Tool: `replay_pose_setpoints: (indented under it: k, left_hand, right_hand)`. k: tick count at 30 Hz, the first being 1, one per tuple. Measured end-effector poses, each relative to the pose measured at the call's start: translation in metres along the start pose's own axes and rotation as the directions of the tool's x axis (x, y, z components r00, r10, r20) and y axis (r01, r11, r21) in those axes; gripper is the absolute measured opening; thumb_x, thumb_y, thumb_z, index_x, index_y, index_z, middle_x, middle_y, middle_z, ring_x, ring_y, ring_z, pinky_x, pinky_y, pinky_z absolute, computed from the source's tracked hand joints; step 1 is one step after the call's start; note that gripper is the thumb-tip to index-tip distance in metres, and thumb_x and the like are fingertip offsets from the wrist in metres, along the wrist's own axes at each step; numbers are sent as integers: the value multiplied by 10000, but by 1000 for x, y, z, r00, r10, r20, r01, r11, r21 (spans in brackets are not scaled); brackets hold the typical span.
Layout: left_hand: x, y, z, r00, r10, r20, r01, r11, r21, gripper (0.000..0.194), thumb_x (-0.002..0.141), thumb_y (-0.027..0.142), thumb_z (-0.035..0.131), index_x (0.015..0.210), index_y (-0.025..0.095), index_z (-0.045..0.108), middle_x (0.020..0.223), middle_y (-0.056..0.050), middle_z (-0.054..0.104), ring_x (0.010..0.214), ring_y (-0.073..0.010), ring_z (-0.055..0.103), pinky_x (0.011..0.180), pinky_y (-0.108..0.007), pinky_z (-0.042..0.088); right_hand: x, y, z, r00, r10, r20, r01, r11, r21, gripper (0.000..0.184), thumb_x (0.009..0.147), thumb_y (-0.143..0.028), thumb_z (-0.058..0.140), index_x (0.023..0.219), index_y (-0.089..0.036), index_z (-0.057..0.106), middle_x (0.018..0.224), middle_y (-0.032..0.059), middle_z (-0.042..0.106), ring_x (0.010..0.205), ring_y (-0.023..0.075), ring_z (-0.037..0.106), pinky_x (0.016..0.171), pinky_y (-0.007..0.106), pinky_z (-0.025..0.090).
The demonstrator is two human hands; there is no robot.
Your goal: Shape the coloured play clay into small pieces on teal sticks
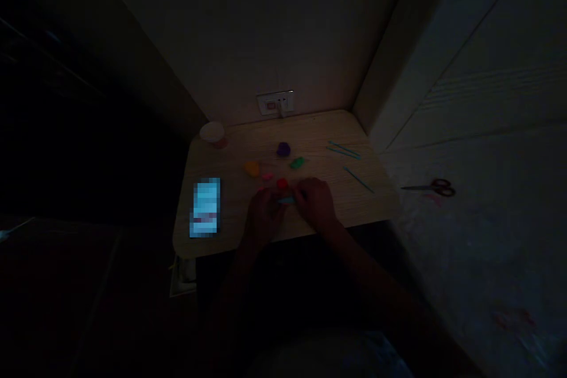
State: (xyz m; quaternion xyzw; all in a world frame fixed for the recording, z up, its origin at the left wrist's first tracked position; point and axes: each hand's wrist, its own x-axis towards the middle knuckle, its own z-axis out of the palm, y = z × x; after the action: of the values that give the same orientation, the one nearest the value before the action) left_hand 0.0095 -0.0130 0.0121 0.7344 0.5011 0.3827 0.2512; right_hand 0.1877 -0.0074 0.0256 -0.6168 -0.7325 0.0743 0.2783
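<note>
In the dim light, my left hand [262,215] and my right hand [316,202] meet near the table's front edge. Between their closed fingertips shows a small light-blue piece [286,200]; its kind is too dark to make out. A red lump [282,184], looking like modelling clay, sits just beyond the fingertips; I cannot tell whether they touch it. Further back lie a pink bit [267,176], an orange lump [251,169], a green lump [296,163] and a purple lump [283,149].
The small wooden table [239,224] stands against a wall with a socket [275,104]. A lit phone [205,208] lies left, below a pale cup [213,132]. Thin blue sticks [358,180] lie right. Scissors [436,188] rest on the pale surface beyond the table's right edge.
</note>
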Motion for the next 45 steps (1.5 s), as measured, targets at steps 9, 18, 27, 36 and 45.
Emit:
replay_pose_setpoints:
  k: [9,18,27,36,45]
  left_hand:
    - [2,0,-1,999,53,2,-53,999,-14,246,812,140,736,1021,231,644,1017,-34,747,1001,-240,701,1152,-537,429]
    - [1,-3,1,1000,18,-4,-18,1000,1,258,828,189,752,1058,234,643,1050,-49,745,1023,-253,697,1121,-520,466]
    - [1,-3,1,1000,23,-2,-22,999,42,243,856,233,738,1082,228,647,1084,-63,740,1047,-261,686,1123,-521,461]
    - [0,3,-1,1000,-5,5,5,1000,19,222,885,229,706,1100,225,650,1089,-68,739,1018,-244,695,994,-436,548]
    - [-2,8,-4,999,-53,-6,52,996,-66,169,929,305,689,1073,227,649,1022,-41,757,923,-205,730,857,-337,594]
  right_hand:
    - [0,0,1,1000,-12,19,11,1000,6,301,1007,-289,623,728,-189,681,792,69,702,806,216,610,751,338,360]
    - [0,2,2,1000,9,-1,-9,999,53,299,1015,-287,599,747,-189,689,795,76,692,812,220,605,781,331,388]
    - [-2,4,4,998,47,-34,-44,995,90,319,1024,-288,591,733,-189,676,786,65,684,803,210,604,781,323,395]
    - [-1,5,2,993,99,-57,-86,977,194,352,1024,-300,553,692,-202,621,736,50,662,730,193,579,724,312,386]
    - [-3,8,0,984,156,-86,-126,951,283,379,1027,-325,517,667,-217,565,693,29,631,655,172,536,658,305,358]
